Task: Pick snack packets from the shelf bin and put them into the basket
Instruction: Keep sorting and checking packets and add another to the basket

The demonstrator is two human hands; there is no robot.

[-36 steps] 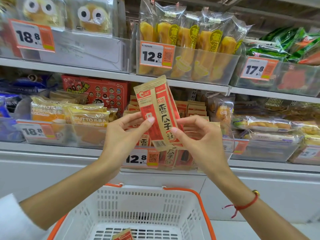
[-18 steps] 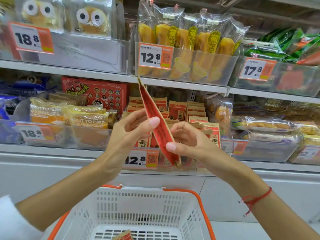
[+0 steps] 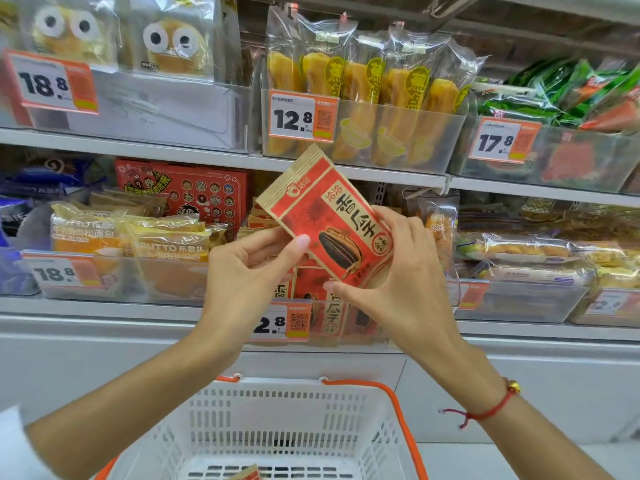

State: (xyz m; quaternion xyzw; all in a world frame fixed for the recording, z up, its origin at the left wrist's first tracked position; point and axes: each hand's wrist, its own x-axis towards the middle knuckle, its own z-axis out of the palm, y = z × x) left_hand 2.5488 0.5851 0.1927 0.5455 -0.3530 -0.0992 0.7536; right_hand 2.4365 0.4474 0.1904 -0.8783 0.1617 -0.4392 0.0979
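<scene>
A red and tan sunflower-seed packet [image 3: 325,223] is held up in front of the shelf, tilted, its front with the seed picture facing me. My left hand [image 3: 249,271] pinches its lower left edge. My right hand [image 3: 398,275] grips its lower right corner with thumb underneath. Behind my hands, the clear shelf bin [image 3: 332,323] holds several more of the same packets. Below stands the white basket [image 3: 277,427] with orange handles; one packet [image 3: 247,474] lies on its floor at the bottom edge of the view.
Clear bins line both shelves: bread packs [image 3: 166,244] at left, banana-shaped cakes [image 3: 363,98] above, green packs [image 3: 561,95] at upper right, wrapped buns [image 3: 519,251] at right. A red box [image 3: 183,188] stands behind. Orange price tags hang on the bin fronts.
The packet has been turned from its back, through edge-on, to its front face, and now tilts to the left. Both hands stay on it at about the same height.
</scene>
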